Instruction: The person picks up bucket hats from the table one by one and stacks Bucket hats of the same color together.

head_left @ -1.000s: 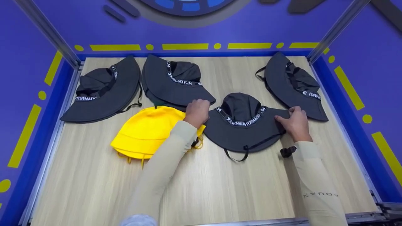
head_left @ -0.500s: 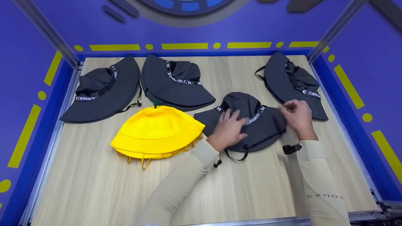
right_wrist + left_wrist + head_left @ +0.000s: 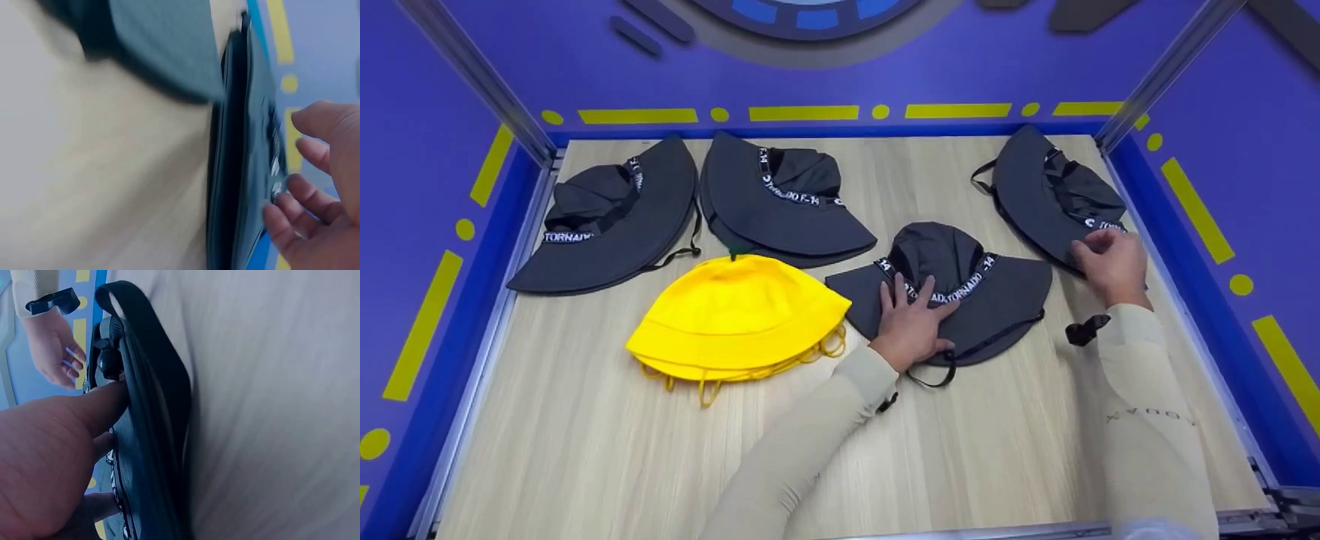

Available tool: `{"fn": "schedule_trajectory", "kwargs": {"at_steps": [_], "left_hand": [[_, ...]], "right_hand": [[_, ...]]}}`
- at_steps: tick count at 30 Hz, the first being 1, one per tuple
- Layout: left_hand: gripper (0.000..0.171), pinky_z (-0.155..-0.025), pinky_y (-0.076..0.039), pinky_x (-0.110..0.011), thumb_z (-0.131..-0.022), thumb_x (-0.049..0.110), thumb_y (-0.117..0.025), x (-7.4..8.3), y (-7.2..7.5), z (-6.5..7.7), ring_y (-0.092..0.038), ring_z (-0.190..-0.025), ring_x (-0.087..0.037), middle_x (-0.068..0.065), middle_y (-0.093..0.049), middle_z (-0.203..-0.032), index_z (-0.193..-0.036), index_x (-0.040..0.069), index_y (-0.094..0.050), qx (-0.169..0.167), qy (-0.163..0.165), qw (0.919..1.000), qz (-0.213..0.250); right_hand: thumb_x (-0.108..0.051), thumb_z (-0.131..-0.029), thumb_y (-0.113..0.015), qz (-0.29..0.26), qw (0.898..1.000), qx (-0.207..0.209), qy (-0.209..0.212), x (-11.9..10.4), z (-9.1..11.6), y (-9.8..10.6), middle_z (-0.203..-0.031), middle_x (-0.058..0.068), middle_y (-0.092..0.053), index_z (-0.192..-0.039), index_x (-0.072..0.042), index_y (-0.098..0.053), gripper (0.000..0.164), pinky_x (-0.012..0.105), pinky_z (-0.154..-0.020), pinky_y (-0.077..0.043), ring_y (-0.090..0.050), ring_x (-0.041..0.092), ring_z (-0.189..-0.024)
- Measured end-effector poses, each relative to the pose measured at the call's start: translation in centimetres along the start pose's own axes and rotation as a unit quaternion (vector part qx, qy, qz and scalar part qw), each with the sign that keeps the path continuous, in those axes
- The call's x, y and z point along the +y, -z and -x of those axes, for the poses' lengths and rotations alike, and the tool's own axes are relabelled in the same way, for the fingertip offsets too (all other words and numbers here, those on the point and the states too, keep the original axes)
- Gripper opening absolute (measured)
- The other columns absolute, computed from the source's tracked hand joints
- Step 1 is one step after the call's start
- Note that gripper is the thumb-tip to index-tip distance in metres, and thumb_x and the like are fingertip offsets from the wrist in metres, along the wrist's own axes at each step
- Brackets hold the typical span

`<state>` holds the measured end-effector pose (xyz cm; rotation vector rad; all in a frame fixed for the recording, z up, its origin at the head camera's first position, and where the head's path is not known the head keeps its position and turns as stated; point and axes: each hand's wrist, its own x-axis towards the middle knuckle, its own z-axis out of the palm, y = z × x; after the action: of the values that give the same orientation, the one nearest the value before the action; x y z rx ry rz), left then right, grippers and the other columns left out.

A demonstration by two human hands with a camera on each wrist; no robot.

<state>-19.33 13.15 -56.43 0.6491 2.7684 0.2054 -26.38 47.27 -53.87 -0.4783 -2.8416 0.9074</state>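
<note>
Toward 9 o'clock on the table, the yellow hat lies as it did 0.5 s ago, cords hanging from its near edge. At 3 o'clock is the near dark hat, crown at 12, its strap looping out at about 6. On its brim rests the left hand, fingers spread toward the crown; 1 s ago it was at the brim's 9 o'clock edge. Up at 2 o'clock, the right hand has left that brim's 3 o'clock edge for the far right dark hat. Its fingers are loosely bent, thumb apart, seemingly pinching nothing; whether a fingertip touches cloth I cannot tell. With the 2 hands no longer sharing 1 hat, edge work on the near dark hat looks finished or paused. Farther off, the middle dark hat at 11 and the left dark hat at 10 have stayed put.
</note>
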Motion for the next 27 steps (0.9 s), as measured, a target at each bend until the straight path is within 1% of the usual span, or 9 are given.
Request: {"fn": "schedule_trajectory", "kwargs": {"at_steps": [5,7,10,13,16,18,21,24,27], "left_hand": [[0.072,-0.123,-0.012,-0.069,-0.089,0.066,-0.066,-0.1,0.1,-0.1,-0.009,-0.157,-0.051,0.001,-0.020,-0.172,-0.153,0.055,-0.035,-0.001,0.004,1.0000,0.004],[0.073,-0.123,-0.013,-0.068,-0.088,0.067,-0.066,-0.2,0.0,-0.1,-0.009,-0.157,-0.050,0.002,-0.021,-0.172,-0.153,0.055,-0.035,0.000,0.002,1.0000,0.004],[0.072,-0.123,-0.012,-0.068,-0.088,0.067,-0.066,-0.2,-0.1,-0.2,-0.010,-0.157,-0.049,0.003,-0.022,-0.172,-0.153,0.056,-0.036,0.003,-0.003,1.0000,0.005],[0.072,-0.123,-0.013,-0.068,-0.088,0.067,-0.066,-0.2,-0.2,-0.2,-0.010,-0.157,-0.050,0.003,-0.023,-0.171,-0.153,0.055,-0.037,0.007,-0.006,0.9999,0.008],[0.071,-0.123,-0.013,-0.069,-0.088,0.067,-0.066,-0.2,-0.3,-0.2,-0.011,-0.156,-0.050,0.002,-0.024,-0.171,-0.153,0.055,-0.037,0.010,-0.010,0.9999,0.009],[0.071,-0.123,-0.012,-0.069,-0.088,0.067,-0.066,-0.2,-0.3,-0.2,-0.011,-0.157,-0.050,0.002,-0.024,-0.171,-0.153,0.055,-0.037,0.009,-0.010,0.9998,0.011],[0.072,-0.123,-0.011,-0.069,-0.088,0.068,-0.066,-0.2,-0.4,-0.2,-0.010,-0.157,-0.050,0.003,-0.024,-0.171,-0.152,0.055,-0.037,0.005,-0.008,0.9999,0.012],[0.072,-0.123,-0.011,-0.069,-0.088,0.068,-0.066,-0.3,-0.4,-0.2,-0.010,-0.157,-0.050,0.004,-0.024,-0.171,-0.152,0.056,-0.037,0.005,-0.004,0.9999,0.011],[0.072,-0.123,-0.011,-0.069,-0.087,0.069,-0.065,-0.3,-0.4,-0.3,-0.010,-0.157,-0.050,0.003,-0.023,-0.171,-0.152,0.056,-0.037,0.006,-0.003,0.9999,0.012]], "right_hand": [[-0.048,-0.094,-0.066,0.010,0.998,-0.019,-0.065,1.8,-1.1,1.2,-0.137,0.029,-0.049,-0.132,0.005,-0.056,0.066,0.055,-0.115,-0.037,-0.044,0.043,-0.131],[-0.055,-0.093,-0.065,0.028,0.994,-0.051,-0.094,2.3,-1.2,1.5,-0.148,0.034,-0.039,-0.144,0.006,-0.046,0.082,0.060,-0.119,-0.032,-0.037,0.048,-0.139],[-0.065,-0.089,-0.065,0.051,0.984,-0.103,-0.134,2.7,-1.1,1.8,-0.159,0.038,-0.025,-0.157,0.006,-0.024,0.107,0.065,-0.121,-0.026,-0.026,0.054,-0.147],[-0.070,-0.084,-0.067,0.052,0.975,-0.131,-0.172,2.8,-1.1,1.9,-0.165,0.037,-0.010,-0.162,0.003,-0.004,0.124,0.071,-0.120,-0.019,-0.014,0.057,-0.151],[-0.073,-0.081,-0.070,0.058,0.970,-0.135,-0.194,2.7,-0.9,2.1,-0.164,0.039,0.002,-0.162,0.002,0.003,0.132,0.077,-0.117,-0.012,-0.006,0.060,-0.151],[-0.073,-0.080,-0.071,0.066,0.968,-0.136,-0.201,2.6,-0.8,2.3,-0.163,0.040,0.006,-0.161,0.005,0.003,0.135,0.079,-0.116,-0.010,-0.004,0.061,-0.150],[-0.071,-0.080,-0.073,0.072,0.964,-0.140,-0.214,2.4,-0.7,2.6,-0.162,0.041,0.006,-0.159,0.010,-0.002,0.134,0.078,-0.117,-0.013,-0.010,0.061,-0.150],[-0.064,-0.082,-0.076,0.068,0.965,-0.131,-0.218,2.2,-0.7,2.9,-0.163,0.039,-0.010,-0.157,0.015,-0.012,0.126,0.068,-0.120,-0.024,-0.025,0.055,-0.148],[-0.054,-0.085,-0.077,0.065,0.971,-0.113,-0.201,2.0,-0.8,3.1,-0.158,0.038,-0.029,-0.153,0.017,-0.024,0.112,0.060,-0.119,-0.034,-0.036,0.051,-0.143]]}}
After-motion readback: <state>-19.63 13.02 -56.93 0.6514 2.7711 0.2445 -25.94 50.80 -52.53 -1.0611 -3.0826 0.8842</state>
